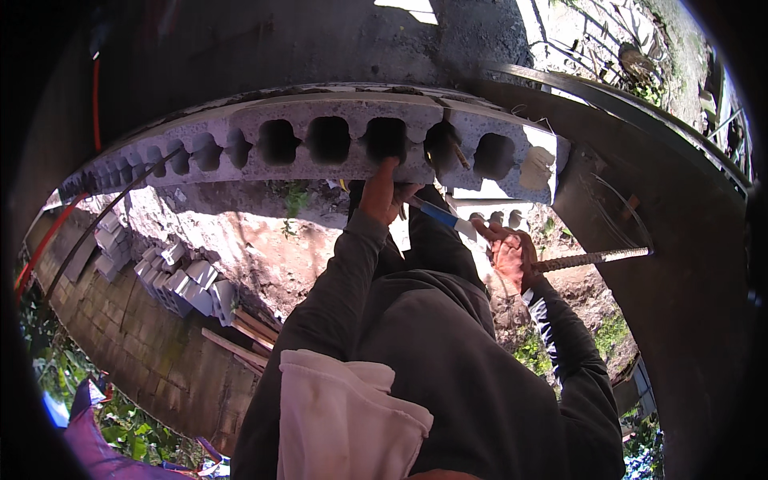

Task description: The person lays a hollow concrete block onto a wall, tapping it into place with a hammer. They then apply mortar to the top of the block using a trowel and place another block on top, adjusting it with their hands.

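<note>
My left hand point(379, 194) grips the lower edge of a concrete hollow block point(408, 120) in a long row, its thumb at a dark cavity. My right hand point(506, 254), lower and to the right, has its fingers closed on the end of a long flat blue tool point(440, 211) with a pale section, which slants up toward my left hand. A ridged steel bar point(592, 258) runs out to the right behind that hand; I cannot tell whether I touch it. A short rod point(462, 156) sticks out of a cavity above.
Stacked grey blocks point(184, 288) and wooden planks point(240, 344) lie lower left. A red line point(60, 216) and a thin dark rod point(104, 212) run past the left end of the row. A dark concrete surface point(680, 304) curves down the right side, with a metal rail point(592, 88) above.
</note>
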Available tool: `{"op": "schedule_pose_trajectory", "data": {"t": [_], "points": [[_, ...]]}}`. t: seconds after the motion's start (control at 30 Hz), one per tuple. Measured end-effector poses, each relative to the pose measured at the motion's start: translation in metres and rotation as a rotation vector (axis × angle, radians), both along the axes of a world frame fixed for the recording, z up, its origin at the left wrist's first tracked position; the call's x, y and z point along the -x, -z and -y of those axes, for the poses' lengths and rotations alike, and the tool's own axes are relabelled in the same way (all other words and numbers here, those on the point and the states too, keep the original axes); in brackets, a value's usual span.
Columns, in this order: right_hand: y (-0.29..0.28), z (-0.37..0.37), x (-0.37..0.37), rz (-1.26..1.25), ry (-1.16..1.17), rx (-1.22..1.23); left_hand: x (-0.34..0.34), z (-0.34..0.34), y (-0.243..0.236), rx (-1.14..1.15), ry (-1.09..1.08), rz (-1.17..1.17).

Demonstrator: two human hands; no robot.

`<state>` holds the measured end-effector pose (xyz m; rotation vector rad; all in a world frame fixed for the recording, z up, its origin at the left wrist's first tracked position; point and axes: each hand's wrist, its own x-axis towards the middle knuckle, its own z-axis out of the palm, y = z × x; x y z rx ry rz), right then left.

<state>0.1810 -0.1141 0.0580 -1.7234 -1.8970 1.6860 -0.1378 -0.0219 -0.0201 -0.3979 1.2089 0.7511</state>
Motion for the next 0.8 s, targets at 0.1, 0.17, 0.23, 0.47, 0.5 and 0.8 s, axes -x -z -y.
{"op": "schedule_pose_trajectory", "data": {"t": [0.1, 0.17, 0.23, 0.47, 0.5, 0.8], "points": [[-0.018, -0.025, 0.006, 0.101, -0.146, -0.150, 0.000, -0.001, -0.005, -0.051, -0.014, -0.010], [-0.022, -0.031, 0.010, 0.162, -0.175, -0.169, -0.002, -0.002, -0.003, -0.060, 0.004, -0.019], [-0.024, -0.032, 0.014, 0.191, -0.187, -0.168, 0.000, -0.001, 0.001, -0.071, 0.007, 0.007], [-0.030, -0.038, 0.016, 0.252, -0.220, -0.162, 0.002, 0.003, 0.009, -0.054, 0.021, 0.022], [-0.031, -0.039, 0.015, 0.263, -0.225, -0.160, 0.001, 0.002, 0.007, -0.041, 0.020, 0.014], [-0.030, -0.045, 0.018, 0.303, -0.303, -0.224, -0.003, 0.001, 0.000, -0.069, -0.009, -0.032]]}}
